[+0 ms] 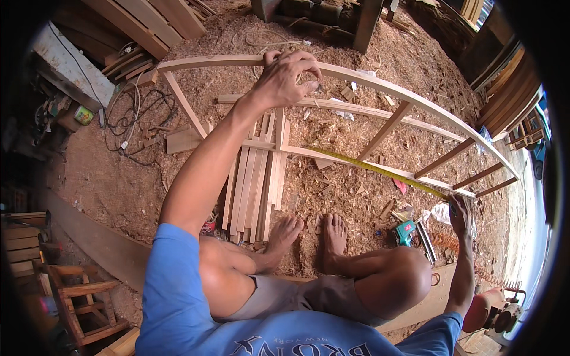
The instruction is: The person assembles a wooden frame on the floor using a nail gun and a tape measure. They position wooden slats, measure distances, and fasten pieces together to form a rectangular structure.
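Note:
A long, ladder-like wooden frame [389, 129] with several crosspieces stands over the shavings in front of me. My left hand [288, 77] is at its far rail, fingers curled over the wood left of the middle. A yellow tape measure [380, 168] is drawn out along the near rail. At that rail's right end, my right hand [460, 218] is closed at the end of the yellow blade; the fingers largely hide the tape's case. Under the frame, a stack of planed wooden strips [252, 181] lies left of my feet.
A green nail gun [406, 232] lies left of my right forearm, near a coiled orange air hose [445, 240]. Tangled black cable [139, 127] sits at the left. Stacked boards [139, 24] stand far left, a wooden stool-like frame [89, 302] near left. A red compressor [484, 310] stands near right.

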A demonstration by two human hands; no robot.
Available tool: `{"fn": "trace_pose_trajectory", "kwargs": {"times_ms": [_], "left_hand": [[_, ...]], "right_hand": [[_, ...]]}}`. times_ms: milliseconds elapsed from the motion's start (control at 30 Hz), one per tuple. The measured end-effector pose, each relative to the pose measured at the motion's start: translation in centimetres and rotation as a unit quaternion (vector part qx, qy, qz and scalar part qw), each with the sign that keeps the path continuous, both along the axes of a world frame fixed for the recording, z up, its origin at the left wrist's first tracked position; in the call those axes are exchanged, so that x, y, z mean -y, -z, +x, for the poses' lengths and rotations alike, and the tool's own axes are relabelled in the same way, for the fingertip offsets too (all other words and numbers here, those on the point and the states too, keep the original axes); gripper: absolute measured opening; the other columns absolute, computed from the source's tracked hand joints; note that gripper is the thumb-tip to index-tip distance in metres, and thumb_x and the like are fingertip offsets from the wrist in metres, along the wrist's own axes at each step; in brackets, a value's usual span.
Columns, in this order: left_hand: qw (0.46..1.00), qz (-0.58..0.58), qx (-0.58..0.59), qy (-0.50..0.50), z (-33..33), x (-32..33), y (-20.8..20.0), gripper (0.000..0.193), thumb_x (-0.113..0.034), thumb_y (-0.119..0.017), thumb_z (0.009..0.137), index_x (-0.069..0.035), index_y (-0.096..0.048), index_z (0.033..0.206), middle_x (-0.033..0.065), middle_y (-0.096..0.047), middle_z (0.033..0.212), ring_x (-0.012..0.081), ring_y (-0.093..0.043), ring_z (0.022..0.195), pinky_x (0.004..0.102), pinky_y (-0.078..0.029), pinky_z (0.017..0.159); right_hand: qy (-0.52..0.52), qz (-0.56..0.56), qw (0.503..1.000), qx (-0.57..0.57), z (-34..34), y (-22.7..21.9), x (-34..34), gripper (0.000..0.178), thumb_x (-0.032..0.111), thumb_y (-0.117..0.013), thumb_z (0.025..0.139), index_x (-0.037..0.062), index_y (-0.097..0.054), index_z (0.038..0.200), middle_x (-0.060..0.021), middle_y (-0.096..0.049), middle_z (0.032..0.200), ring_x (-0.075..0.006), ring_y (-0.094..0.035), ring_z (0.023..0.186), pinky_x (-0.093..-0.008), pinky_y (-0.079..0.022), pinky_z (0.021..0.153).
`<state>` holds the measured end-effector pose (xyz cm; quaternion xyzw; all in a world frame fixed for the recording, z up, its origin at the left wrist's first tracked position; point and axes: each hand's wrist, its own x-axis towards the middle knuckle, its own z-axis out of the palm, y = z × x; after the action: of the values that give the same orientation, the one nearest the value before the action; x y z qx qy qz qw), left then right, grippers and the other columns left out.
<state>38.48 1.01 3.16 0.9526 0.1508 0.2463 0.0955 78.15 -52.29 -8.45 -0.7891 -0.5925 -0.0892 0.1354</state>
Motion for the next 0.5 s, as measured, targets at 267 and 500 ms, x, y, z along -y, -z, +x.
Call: {"fn": "trace_pose_trajectory", "kwargs": {"times_ms": [267, 500], "left_hand": [[0.999, 0.032, -0.002, -0.035, 0.4, -0.1, 0.7, 0.033, -0.018, -0.07, 0.08, -0.013, -0.047, 0.102, 0.0087, -0.062, 0.126, 0.0235, -0.057, 0.119, 0.0452, -0.024, 0.108], [0.997, 0.053, 0.049, -0.028, 0.6, -0.3, 1.2, 0.052, -0.024, -0.077, 0.08, -0.014, -0.048, 0.122, 0.0085, -0.066, 0.121, 0.0218, -0.058, 0.119, 0.0426, -0.024, 0.108]], "right_hand": [[-0.066, -0.055, 0.994, -0.069, -1.7, 8.6, -6.7, 0.029, 0.0, -0.064, 0.087, 0.0111, -0.067, 0.114, -0.0108, -0.063, 0.105, -0.0334, -0.063, 0.098, -0.0435, -0.054, 0.081], [-0.005, -0.127, 0.989, -0.076, 0.1, 11.0, -9.4, 0.042, 0.003, -0.07, 0.082, 0.0125, -0.064, 0.122, -0.0097, -0.062, 0.12, -0.0343, -0.063, 0.105, -0.0434, -0.054, 0.086]]}}
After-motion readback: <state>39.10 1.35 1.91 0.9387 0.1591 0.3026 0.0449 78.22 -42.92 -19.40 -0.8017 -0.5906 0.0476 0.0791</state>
